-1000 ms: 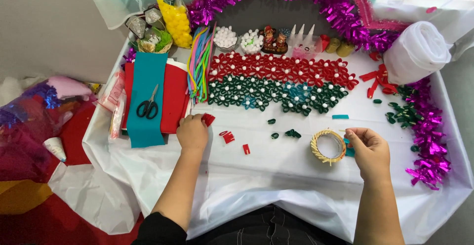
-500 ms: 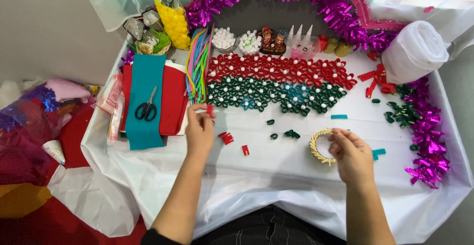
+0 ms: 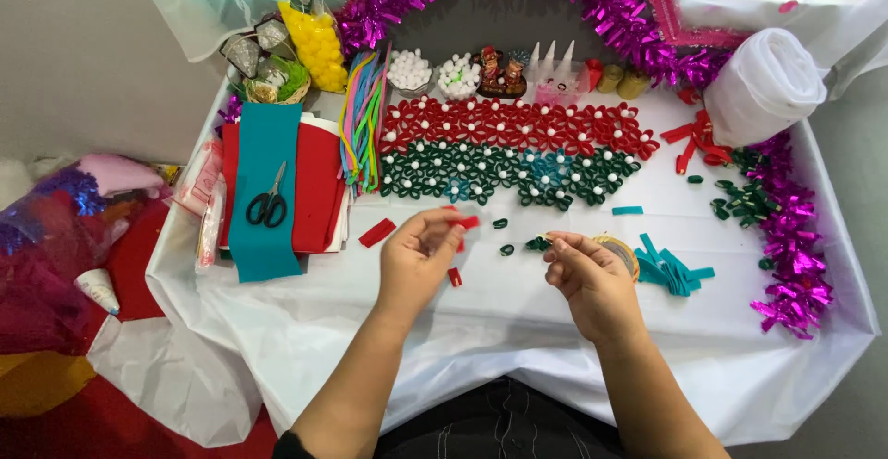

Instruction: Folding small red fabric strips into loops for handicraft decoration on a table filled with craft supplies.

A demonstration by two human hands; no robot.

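My left hand (image 3: 418,257) pinches a small red felt strip (image 3: 465,222) between thumb and fingers, above the white table. My right hand (image 3: 586,274) is close beside it, fingers curled near small dark green felt loops (image 3: 536,243); what it holds is not clear. A roll of tape (image 3: 620,252) lies partly hidden behind my right hand. More red strips (image 3: 377,232) lie on the cloth near my left hand. Rows of red and green felt flowers (image 3: 513,149) with white centres lie beyond both hands.
Teal and red felt sheets (image 3: 268,191) with black scissors (image 3: 268,204) lie at left, beside coloured pipe cleaners (image 3: 361,126). Teal strips (image 3: 671,269) lie at right. Purple tinsel (image 3: 786,237) runs along the right edge and back. A white fabric roll (image 3: 763,84) sits far right.
My left hand has lifted a red strip off the table and come toward the middle. My right hand has left the tape roll and moved left to meet it.
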